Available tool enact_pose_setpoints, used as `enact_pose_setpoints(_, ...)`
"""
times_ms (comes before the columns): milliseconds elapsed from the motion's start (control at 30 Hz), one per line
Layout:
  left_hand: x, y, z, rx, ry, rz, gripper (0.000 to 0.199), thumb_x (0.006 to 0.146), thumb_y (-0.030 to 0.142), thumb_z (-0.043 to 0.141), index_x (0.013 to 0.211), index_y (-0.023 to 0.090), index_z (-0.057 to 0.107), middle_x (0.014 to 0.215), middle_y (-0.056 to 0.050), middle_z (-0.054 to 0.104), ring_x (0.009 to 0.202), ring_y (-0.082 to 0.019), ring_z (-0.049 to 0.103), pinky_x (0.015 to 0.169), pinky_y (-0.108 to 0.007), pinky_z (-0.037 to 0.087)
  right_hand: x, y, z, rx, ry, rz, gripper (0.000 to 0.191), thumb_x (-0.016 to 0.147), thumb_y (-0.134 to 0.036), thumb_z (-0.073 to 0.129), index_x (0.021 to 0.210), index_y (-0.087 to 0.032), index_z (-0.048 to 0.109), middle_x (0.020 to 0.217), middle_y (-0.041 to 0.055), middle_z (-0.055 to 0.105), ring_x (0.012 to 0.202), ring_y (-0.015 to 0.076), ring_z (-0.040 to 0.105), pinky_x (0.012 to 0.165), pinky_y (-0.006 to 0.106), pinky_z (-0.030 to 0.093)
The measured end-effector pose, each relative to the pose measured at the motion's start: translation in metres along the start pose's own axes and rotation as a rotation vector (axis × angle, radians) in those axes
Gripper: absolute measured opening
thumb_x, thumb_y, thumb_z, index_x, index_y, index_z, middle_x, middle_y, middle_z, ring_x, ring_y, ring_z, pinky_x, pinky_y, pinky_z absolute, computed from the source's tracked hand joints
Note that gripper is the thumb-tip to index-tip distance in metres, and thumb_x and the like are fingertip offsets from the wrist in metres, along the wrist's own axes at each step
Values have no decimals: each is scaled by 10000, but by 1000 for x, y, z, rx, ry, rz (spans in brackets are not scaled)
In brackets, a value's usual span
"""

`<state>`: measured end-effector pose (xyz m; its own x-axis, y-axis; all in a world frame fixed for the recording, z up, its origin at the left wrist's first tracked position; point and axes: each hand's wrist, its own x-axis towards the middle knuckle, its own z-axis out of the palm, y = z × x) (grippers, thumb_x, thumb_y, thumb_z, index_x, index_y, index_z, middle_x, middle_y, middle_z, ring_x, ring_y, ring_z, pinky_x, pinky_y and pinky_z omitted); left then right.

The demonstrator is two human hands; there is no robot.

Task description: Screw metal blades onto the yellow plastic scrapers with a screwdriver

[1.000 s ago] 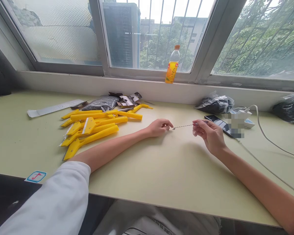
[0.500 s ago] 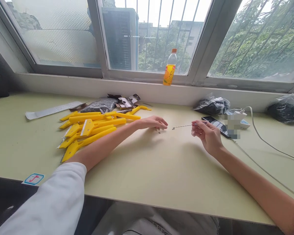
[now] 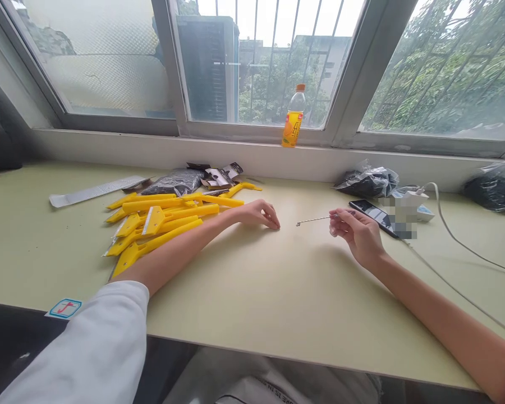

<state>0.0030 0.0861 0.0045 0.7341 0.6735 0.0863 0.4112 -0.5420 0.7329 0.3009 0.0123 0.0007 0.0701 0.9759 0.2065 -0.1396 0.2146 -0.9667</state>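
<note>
My right hand (image 3: 357, 235) grips a thin metal rod (image 3: 315, 219), held nearly level above the table and pointing left. At the rod's tip sits a tiny metal piece (image 3: 298, 224), too small to name. My left hand (image 3: 258, 214) is bent down to the tabletop with thumb and fingertips pinched together; whatever is between them is hidden. A gap separates the left fingertips from the rod's tip. Beside my left forearm lies a pile of yellow scrapers (image 3: 168, 221) with flat heads and long handles, partly covered by the arm.
Behind the scrapers are a dark plastic bag (image 3: 177, 182) and black-and-white packaging (image 3: 223, 175). A phone (image 3: 372, 216), a white charger with a cable (image 3: 440, 216) and bags of dark material (image 3: 368, 180) lie to the right. A juice bottle (image 3: 292, 126) stands on the sill.
My left hand has drawn slightly left and down, its fingers closing over a spot where a small dark bit lay. The right hand and rod have barely moved.
</note>
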Motion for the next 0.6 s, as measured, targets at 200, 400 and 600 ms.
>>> enact_pose_setpoints(200,-1,-17,7,-41,199,53,335,791,483,779,897,168,817,931,-74,724,838,-154,583,750,-271,423,-1,1,0,-38,-24,-33,248,778,-450,807,804,-214,734,726,29,626,564,143,565,530,323,485)
enact_pose_setpoints(400,1,-21,13,-7,204,86,382,786,499,783,980,171,814,1002,-89,699,770,-129,554,705,-268,426,0,2,0,-30,-28,-36,219,787,-443,806,787,-232,749,734,36,624,572,148,565,525,327,486)
enact_pose_setpoints(600,4,-25,19,65,328,73,241,842,390,734,906,173,817,959,-85,695,807,-162,606,767,-293,480,-1,3,0,-36,-29,-38,235,783,-432,813,797,-209,741,718,31,623,572,143,568,520,311,484)
